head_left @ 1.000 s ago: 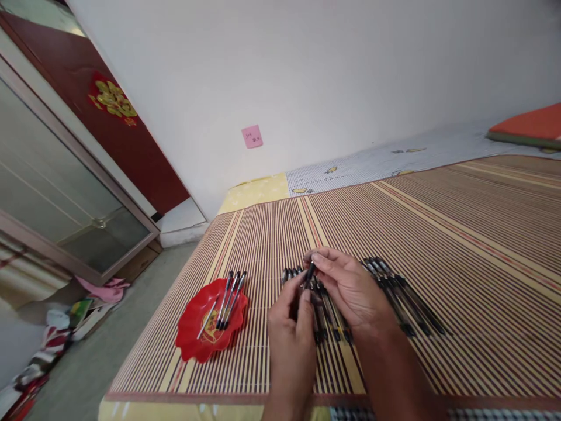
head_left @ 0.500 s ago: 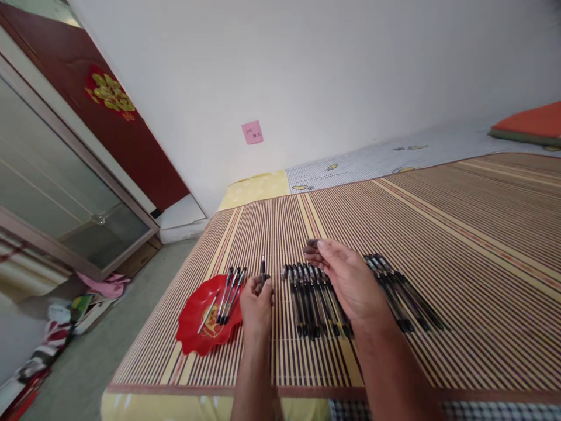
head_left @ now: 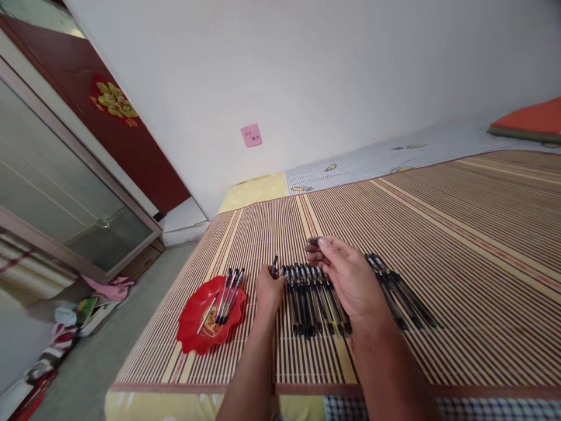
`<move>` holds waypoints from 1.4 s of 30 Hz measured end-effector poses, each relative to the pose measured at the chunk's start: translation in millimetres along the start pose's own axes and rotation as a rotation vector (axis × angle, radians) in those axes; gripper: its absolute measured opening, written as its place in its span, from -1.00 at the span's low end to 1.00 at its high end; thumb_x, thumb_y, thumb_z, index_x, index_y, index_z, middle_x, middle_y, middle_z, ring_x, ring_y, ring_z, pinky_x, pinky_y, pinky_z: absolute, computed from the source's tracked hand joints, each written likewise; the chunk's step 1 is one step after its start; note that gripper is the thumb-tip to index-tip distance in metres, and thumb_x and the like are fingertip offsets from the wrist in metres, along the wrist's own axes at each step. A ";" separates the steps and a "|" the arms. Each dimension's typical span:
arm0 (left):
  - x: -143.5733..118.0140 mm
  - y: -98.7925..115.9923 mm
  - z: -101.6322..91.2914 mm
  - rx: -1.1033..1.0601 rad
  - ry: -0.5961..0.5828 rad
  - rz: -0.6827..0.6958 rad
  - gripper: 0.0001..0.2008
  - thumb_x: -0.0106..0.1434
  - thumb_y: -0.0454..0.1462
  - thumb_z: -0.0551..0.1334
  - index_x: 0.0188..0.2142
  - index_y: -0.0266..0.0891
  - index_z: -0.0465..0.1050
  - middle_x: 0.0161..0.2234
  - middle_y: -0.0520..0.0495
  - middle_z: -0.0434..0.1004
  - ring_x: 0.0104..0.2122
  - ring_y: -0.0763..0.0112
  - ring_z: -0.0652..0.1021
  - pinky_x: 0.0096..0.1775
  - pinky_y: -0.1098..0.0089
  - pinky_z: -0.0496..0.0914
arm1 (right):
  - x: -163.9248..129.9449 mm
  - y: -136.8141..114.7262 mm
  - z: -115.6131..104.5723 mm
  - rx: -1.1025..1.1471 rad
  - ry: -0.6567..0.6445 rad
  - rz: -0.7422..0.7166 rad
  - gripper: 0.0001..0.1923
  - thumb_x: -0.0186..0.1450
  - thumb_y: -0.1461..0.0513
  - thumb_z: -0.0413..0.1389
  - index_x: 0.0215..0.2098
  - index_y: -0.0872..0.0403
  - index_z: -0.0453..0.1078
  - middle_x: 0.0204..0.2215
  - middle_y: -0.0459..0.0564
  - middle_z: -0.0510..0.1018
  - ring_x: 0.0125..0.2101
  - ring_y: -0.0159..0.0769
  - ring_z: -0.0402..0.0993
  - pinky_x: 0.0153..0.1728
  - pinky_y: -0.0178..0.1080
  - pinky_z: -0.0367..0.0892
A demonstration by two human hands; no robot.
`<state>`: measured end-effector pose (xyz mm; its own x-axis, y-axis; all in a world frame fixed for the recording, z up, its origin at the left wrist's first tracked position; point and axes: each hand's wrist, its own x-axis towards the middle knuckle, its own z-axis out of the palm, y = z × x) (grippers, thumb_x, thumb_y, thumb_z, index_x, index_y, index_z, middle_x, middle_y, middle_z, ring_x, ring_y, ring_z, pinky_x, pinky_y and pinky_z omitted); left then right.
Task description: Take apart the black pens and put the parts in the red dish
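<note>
My left hand (head_left: 269,287) is closed around a pen (head_left: 275,262), whose narrow tip end points up above my fingers. It is right beside the left end of a row of black capped pens (head_left: 307,298) lying side by side on the striped mat (head_left: 350,222). My right hand (head_left: 346,275) hovers over the right part of that row, thumb pressed to the fingers. Something small and dark shows at its fingertips, too unclear to name. Several more pens (head_left: 397,292) lie slanted to the right of my right wrist.
A red scalloped plate (head_left: 188,327) stands on the mat to the left, with three pens (head_left: 230,295) and a thin white stick (head_left: 207,316) on it. The bed's front edge (head_left: 197,387) runs along the bottom. A pink note (head_left: 251,135) is on the wall.
My left hand has moved right with the pen, up to the row's left end, and the pen now tilts right. My right hand has hardly moved.
</note>
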<state>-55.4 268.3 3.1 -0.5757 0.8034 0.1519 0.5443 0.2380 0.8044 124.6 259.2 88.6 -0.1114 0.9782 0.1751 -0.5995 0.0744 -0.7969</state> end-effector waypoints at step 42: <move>-80.9 65.0 -59.9 -1.020 -0.553 -0.156 -0.63 0.17 -0.02 0.39 -0.33 -0.31 0.46 -0.49 0.00 0.44 -0.57 0.58 0.29 -0.60 0.57 0.08 | -2.7 -3.5 2.4 -0.009 0.095 0.011 -0.70 0.05 0.12 0.41 -0.33 0.06 0.48 -0.47 -0.14 0.55 -0.45 -0.40 0.42 -0.36 -0.30 0.32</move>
<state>-10.0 186.0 77.5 -0.1123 0.9920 -0.0576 -0.3956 0.0086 0.9184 125.0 255.9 92.3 -0.0423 0.9929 0.1110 -0.5913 0.0647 -0.8039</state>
